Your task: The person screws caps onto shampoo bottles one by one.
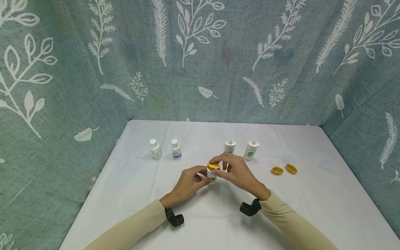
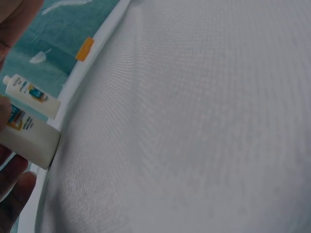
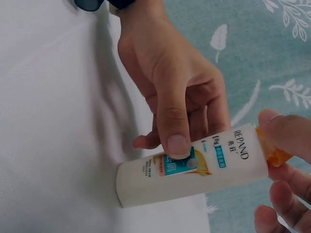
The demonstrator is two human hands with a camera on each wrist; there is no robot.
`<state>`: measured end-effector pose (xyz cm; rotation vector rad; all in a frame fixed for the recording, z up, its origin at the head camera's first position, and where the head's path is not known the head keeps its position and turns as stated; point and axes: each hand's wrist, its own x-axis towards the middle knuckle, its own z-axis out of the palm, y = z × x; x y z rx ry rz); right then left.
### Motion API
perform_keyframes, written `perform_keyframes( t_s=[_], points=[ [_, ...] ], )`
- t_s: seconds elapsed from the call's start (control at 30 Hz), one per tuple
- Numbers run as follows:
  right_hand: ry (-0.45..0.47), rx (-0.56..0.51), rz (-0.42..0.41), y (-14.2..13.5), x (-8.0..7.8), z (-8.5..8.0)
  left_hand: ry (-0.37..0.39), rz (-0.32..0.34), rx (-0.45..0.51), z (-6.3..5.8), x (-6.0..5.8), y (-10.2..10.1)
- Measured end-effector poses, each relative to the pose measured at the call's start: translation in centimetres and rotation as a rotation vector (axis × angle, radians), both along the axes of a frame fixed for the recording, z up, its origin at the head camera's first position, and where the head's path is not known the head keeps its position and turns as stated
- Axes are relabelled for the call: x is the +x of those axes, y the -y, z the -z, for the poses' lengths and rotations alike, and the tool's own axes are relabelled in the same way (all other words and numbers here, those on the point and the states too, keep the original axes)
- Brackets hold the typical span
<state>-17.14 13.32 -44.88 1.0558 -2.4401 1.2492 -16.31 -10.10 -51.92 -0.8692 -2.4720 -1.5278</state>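
A white bottle [image 1: 211, 175] with a printed label stands upright on the table between my hands. My left hand [image 1: 188, 183] grips its body, thumb on the label side. On its top is a golden-yellow cap [image 1: 214, 166], held at its edge by the fingers and thumb of my right hand [image 1: 236, 171]. The right wrist view shows the bottle's blue-and-orange label [image 3: 180, 165] under the left thumb, and the orange cap [image 3: 273, 150] between right-hand fingers [image 3: 286, 131].
Two white bottles [image 1: 230, 146] [image 1: 251, 150] with bare necks stand behind my right hand. Farther left are two smaller white-capped bottles [image 1: 155, 149] [image 1: 176, 149]. Two yellow ring-like caps [image 1: 277, 171] [image 1: 291, 169] lie at right on the white-covered table [image 1: 312, 208]. Patterned curtain [image 1: 187, 93] encloses the back and sides.
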Motion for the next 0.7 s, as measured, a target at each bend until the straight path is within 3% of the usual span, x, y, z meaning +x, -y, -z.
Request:
perform_keyframes(
  t_s=[0.17, 0.43, 0.7],
  points=[
    [0.006, -0.009, 0.008, 0.0, 0.2, 0.0, 0.011, 0.001, -0.002, 0.0, 0.1, 0.0],
    [-0.040, 0.001, -0.080, -0.9, 0.3, -0.5, 0.017, -0.001, -0.007, 0.0, 0.1, 0.0],
    [-0.071, 0.013, -0.072, -0.9, 0.1, -0.7, 0.011, 0.002, -0.004, 0.0, -0.1, 0.1]
  ],
)
